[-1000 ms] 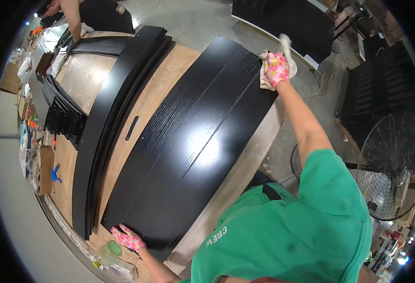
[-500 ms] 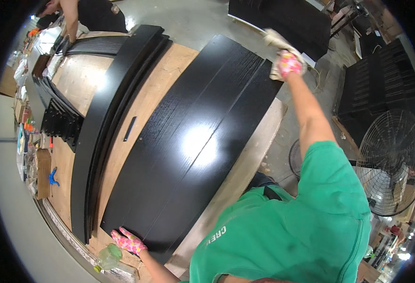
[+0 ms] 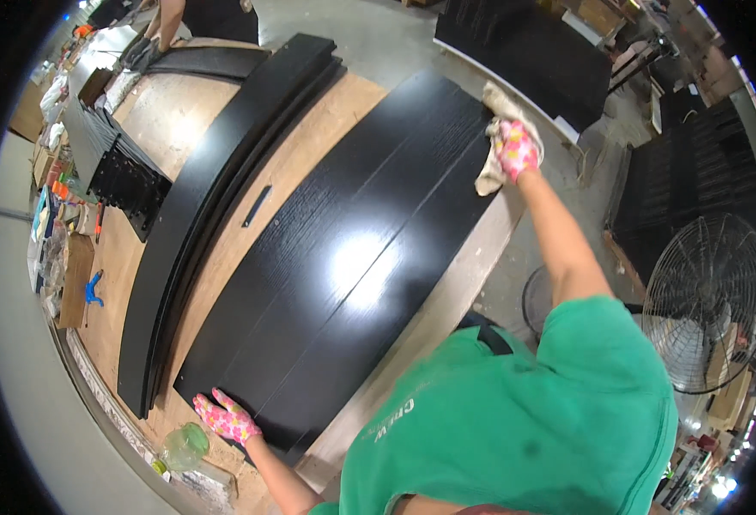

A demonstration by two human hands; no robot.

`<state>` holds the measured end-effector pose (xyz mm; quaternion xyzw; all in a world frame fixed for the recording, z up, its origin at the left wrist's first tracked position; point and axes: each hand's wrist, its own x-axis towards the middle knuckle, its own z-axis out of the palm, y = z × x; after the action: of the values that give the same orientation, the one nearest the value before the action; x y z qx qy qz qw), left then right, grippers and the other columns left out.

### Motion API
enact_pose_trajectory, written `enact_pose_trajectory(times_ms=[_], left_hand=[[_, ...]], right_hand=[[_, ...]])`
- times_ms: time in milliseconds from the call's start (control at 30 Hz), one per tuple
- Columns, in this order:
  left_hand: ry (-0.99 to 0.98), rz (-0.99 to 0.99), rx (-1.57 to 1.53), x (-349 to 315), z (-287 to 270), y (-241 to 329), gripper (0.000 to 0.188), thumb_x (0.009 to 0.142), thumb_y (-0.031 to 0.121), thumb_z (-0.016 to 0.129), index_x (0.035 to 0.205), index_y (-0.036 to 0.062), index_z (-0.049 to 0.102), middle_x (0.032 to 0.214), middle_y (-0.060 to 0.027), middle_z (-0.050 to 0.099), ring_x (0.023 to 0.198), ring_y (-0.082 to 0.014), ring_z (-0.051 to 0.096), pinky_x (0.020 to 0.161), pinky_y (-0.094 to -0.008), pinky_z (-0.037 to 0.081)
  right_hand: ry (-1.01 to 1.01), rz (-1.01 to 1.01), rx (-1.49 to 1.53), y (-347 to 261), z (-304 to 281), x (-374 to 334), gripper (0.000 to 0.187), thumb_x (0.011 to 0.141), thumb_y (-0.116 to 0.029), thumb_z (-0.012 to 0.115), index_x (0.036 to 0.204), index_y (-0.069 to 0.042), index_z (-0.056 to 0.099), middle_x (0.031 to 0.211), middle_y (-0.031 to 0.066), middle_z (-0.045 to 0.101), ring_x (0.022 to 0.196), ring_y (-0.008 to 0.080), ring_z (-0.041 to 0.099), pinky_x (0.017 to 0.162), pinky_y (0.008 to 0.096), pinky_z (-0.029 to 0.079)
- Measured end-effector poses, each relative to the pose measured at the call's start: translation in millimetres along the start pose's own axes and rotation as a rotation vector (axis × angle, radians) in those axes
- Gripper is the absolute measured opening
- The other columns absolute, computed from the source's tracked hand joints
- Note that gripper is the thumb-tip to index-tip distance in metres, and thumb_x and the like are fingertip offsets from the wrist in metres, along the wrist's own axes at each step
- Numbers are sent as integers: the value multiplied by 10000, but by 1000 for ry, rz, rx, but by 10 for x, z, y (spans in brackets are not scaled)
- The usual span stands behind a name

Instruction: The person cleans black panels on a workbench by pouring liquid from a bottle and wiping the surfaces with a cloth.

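A large black panel (image 3: 309, 249) with curved sides and grooves along its length lies flat before me, shining under a lamp. My left hand (image 3: 227, 418), in a pink flowered glove, rests on its near left corner with the fingers spread. At the panel's far right end, my right hand (image 3: 517, 153), gloved alike, grips a cream cloth (image 3: 491, 176) and presses it over the edge. The cloth and hand hide that corner of the panel. A small dark strip (image 3: 258, 206) lies on the wooden tabletop (image 3: 352, 90) to the left of the panel.
Curved black boards (image 3: 197, 184) are stacked left of the panel. A green-tinted clear bottle (image 3: 185, 446) lies by my left hand. Beyond are a blue tool (image 3: 94, 287) and dark slats (image 3: 124, 176). Another person's gloved hand (image 3: 142, 56) touches a curved piece. A fan (image 3: 708, 300) stands right.
My right hand and the cloth have come a little toward me along the panel's far end. My left hand stays on the near corner while the whole view shifts slightly.
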<state>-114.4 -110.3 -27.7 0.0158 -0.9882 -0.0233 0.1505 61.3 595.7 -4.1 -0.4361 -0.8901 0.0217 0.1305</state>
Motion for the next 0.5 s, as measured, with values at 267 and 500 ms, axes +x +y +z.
enact_pose_trajectory(times_ms=[267,500], left_hand=[[35,-2,-21,10,-114,84,504,954,337,457,1256,-66,486,1328,-226,462,1256,-347,412,1066,-413,296],[6,5,17,39,-57,70,517,958,351,449,1280,-52,466,1340,-218,454,1265,-347,401,1072,-418,284]], right_hand=[[71,-430,231,-122,56,-62,257,852,-157,502,1090,-132,594,1008,130,632,995,283,590,836,373,481],[61,-663,-61,-515,362,-612,260,729,-151,600,980,-80,595,923,126,596,916,307,583,775,375,483]])
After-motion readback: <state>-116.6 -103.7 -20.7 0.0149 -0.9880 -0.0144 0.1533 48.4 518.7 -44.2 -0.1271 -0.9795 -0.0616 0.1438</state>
